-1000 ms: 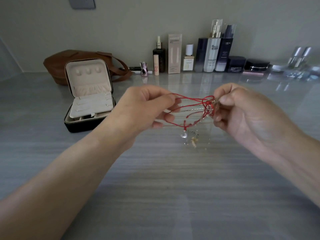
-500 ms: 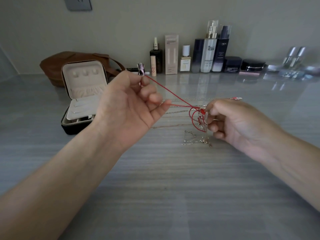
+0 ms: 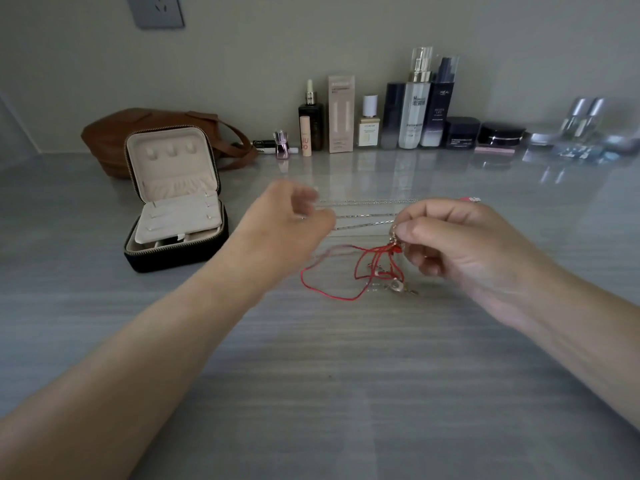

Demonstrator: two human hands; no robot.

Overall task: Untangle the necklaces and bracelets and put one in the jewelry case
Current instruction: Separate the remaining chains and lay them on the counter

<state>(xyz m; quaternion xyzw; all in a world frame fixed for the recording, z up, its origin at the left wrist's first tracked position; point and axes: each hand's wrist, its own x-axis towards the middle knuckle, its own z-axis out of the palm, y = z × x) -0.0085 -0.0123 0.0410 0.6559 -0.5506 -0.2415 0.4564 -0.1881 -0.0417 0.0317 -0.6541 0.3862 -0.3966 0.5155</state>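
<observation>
The right hand (image 3: 457, 251) pinches the knot where the red cord (image 3: 379, 250) tangles with the chains (image 3: 367, 215). The cord's loop lies on the grey counter (image 3: 311, 393). The left hand (image 3: 287, 226) is blurred and I cannot tell its grip. The case (image 3: 173, 261) stands open on the left, in front of a brown bag (image 3: 107, 140). Bottles (image 3: 414, 112) line the wall.

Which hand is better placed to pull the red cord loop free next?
The left hand, likely: the right hand pinches the tangle, and the cord loop lies slack nearer the left.
</observation>
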